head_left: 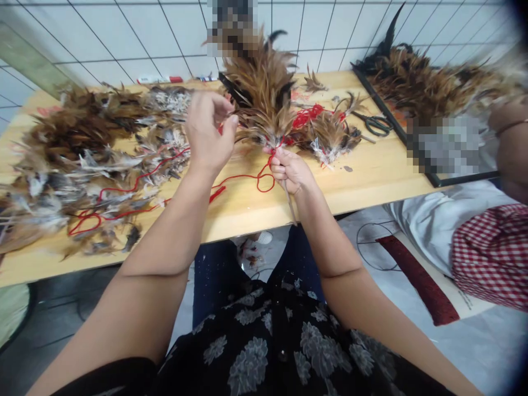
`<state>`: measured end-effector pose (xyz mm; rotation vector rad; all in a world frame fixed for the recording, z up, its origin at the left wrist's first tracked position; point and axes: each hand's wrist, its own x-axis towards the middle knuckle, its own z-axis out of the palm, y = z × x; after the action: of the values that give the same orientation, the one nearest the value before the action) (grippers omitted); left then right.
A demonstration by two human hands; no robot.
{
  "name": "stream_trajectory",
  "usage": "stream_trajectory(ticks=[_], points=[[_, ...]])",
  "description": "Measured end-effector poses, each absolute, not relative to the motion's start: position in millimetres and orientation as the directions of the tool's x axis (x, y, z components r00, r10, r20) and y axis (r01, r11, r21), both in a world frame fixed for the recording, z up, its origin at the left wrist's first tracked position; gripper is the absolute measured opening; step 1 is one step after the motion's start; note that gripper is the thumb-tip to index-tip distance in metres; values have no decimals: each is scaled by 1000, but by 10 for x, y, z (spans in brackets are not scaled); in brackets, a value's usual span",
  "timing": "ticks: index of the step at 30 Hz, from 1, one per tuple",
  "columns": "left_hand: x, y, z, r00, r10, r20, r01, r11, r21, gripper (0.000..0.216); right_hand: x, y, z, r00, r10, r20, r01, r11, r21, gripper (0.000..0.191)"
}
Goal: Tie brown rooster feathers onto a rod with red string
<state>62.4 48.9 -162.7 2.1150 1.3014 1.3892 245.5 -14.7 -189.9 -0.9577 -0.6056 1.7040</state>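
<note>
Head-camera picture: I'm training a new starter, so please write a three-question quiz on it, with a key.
1. Which hand grips the thin brown stick under the tall bundle of brown feathers?
A) left
B) right
C) both

2. True or false: the black-handled scissors lie to the left of the bundle in the picture.

3. Fill in: across the pale wooden table, below the bundle, loops a length of ____.

Key:
1. B, the right hand
2. False; they lie to its right
3. thin red yarn

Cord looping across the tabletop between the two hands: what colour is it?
Red; the cord shows best in the head view.
</note>
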Motion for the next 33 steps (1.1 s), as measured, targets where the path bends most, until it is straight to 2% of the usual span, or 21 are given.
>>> stream_trajectory(ticks=[4,6,9,17,21,26,33], points=[[794,468,-1802,294,910,292,365,-389,846,29,2465,-158,-1892,-110,953,-283,-594,-291,-750,20],[887,395,-1848,360,904,230,326,-353,877,27,2459,-168,-1878,-93,954,-286,-609,-282,-741,23],[977,299,-1871,355,905,234,338,-358,871,27,2452,-188,-1849,-57,956,-287,-633,-257,-730,28],[1068,170,-1741,190,918,348,382,-396,835,18,2424,-214,-1849,-83,957,-277,-635,-265,-725,30],[1126,106,-1708,157,930,331,371,-367,853,15,2391,-208,-1884,-63,962,-264,-611,-247,-753,26],[1149,139,-1760,89,952,294,399,-305,865,21,2339,-206,-1921,-75,965,-250,-559,-248,-791,20],[1159,167,-1789,62,963,262,354,-267,896,24,2283,-199,-1936,-48,965,-258,-527,-244,-814,31]])
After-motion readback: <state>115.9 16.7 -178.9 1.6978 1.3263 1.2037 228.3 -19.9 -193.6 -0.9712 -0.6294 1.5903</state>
